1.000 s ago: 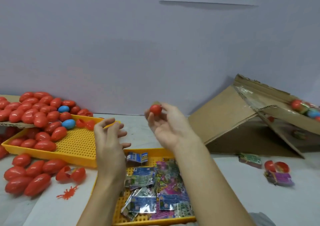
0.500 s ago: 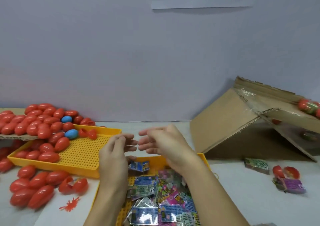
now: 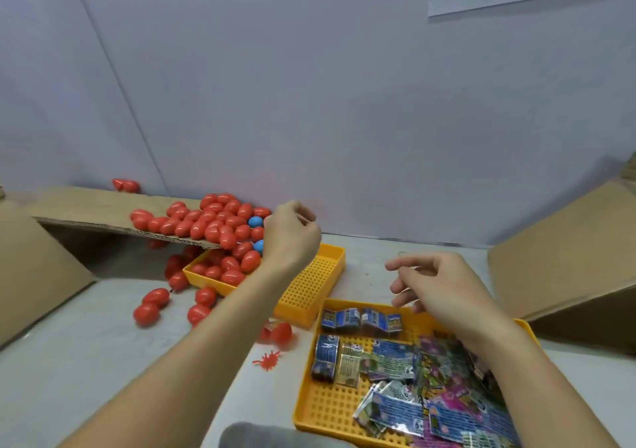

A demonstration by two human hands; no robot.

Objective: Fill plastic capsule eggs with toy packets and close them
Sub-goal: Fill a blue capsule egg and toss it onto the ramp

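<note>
Many closed red capsule eggs (image 3: 206, 220) lie heaped on a cardboard flap and spill into a yellow perforated tray (image 3: 309, 286); a blue egg (image 3: 255, 221) sits among them. My left hand (image 3: 290, 237) reaches over this tray's far end beside the heap, back toward me, fingers curled; what is under them is hidden. Toy packets (image 3: 389, 361) fill a second yellow tray (image 3: 330, 403) at the front right. My right hand (image 3: 437, 289) hovers above that tray's far edge, fingers apart, holding nothing. An open red egg (image 3: 280, 332) lies between the trays.
A cardboard flap (image 3: 86, 206) slopes from the left box (image 3: 31, 268). Another cardboard box (image 3: 557, 268) stands at the right. Loose red eggs (image 3: 151, 306) lie on the grey table, and a small red spider toy (image 3: 268, 360) lies near my left forearm.
The red egg that my right hand held a second ago is gone from it. The view has swung left. My left hand has stretched out to the egg heap; my right hand has dropped over the packets.
</note>
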